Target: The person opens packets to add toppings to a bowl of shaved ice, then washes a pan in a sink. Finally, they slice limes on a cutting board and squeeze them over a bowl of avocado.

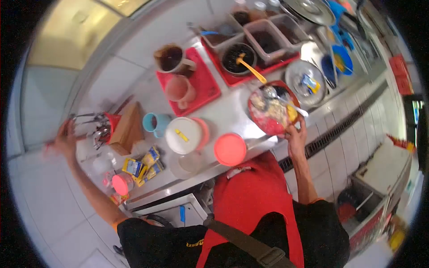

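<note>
My right hand [295, 134] grips the near rim of a red bowl [267, 128]. Inside the bowl is a mix of pale, pink, dark and yellow food, with a metal spoon [270, 92] in it and a pale handle jutting over the rim by my hand. Far to the left, my left hand [67, 139] is raised beside a red holder [114, 119] full of metal cutlery [101, 134]. Motion blurs its fingers, so I cannot make out whether they hold anything.
On the steel counter stand a white-lidded tub [182, 136], a coral lid [230, 149], a blue mug [155, 123], a wooden block [126, 129] and yellow packets [142, 167]. Farther back are a red tray [196, 80] with jugs, dark-filled containers [266, 41] and a covered metal plate [305, 82].
</note>
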A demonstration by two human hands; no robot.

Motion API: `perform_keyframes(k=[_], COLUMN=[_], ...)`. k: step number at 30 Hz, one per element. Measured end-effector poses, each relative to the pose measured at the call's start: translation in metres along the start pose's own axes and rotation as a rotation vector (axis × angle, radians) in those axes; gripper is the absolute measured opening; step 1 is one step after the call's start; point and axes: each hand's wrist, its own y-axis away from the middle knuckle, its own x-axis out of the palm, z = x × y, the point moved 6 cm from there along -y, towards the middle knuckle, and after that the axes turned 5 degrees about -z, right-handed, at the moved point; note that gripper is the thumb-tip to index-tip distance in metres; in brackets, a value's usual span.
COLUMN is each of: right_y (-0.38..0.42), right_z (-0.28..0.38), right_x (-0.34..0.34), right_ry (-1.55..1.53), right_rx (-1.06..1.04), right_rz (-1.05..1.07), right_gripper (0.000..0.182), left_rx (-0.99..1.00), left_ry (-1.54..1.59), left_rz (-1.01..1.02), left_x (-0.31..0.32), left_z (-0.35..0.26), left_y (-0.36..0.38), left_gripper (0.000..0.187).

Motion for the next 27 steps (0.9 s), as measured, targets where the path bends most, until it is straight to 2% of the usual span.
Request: perform_keyframes(k=[1, 2, 3, 6, 10, 12, 14, 16, 20, 22, 23, 24, 27], right_y=[0.005, 0.009, 0.014, 0.025, 0.026, 0.037, 0.030, 0.016, -0.016, -0.016, -0.025, -0.069, -0.100], right_z=[0.017, 0.035, 0.052, 0.099, 0.154, 0.179, 0.189, 0.197, 0.262, 0.287, 0.299, 0.314, 0.340], right_x=[-0.001, -0.001, 0.004, 0.012, 0.026, 0.042, 0.049, 0.054, 0.117, 0.148, 0.161, 0.196, 0.256], right_ry=[-0.027, -0.056, -0.036, 0.000, 0.051, 0.007, 0.014, 0.008, 0.036, -0.060, -0.061, -0.047, -0.114], right_rx=[0.007, 0.009, 0.002, -0.019, -0.099, -0.174, -0.204, -0.236, -0.351, -0.368, -0.383, -0.337, -0.356], right_rz=[-0.011, -0.010, -0.004, 0.046, 0.142, 0.214, 0.290, 0.364, 0.553, 0.615, 0.654, 0.697, 0.796], right_gripper=[0.049, 0.046, 0.045, 0.045, 0.049, 0.047, 0.042, 0.039, 0.032, 0.030, 0.030, 0.029, 0.031], left_rx=[0.102, -0.018, -0.049, -0.025, 0.174, 0.202, 0.343, 0.390, 0.529, 0.655, 0.679, 0.665, 0.674], left_ry=[0.004, -0.092, -0.010, 0.087, 0.238, 0.376, 0.391, 0.420, 0.501, 0.429, 0.395, 0.340, 0.301], left_rz=[-0.051, -0.084, -0.110, -0.133, -0.196, -0.288, -0.337, -0.392, -0.557, -0.626, -0.664, -0.658, -0.740], left_x=[-0.012, -0.018, -0.019, -0.019, -0.012, -0.014, -0.004, 0.003, 0.000, 0.008, 0.009, 0.029, 0.047], left_z=[-0.036, -0.068, -0.079, -0.120, -0.200, -0.235, -0.281, -0.323, -0.369, -0.385, -0.394, -0.407, -0.425], left_y=[0.001, 0.001, 0.005, 0.014, 0.030, 0.043, 0.051, 0.055, 0.035, 0.021, 0.018, -0.016, -0.043], left_gripper=[0.031, 0.033, 0.032, 0.030, 0.023, 0.023, 0.020, 0.018, 0.018, 0.019, 0.019, 0.019, 0.017])
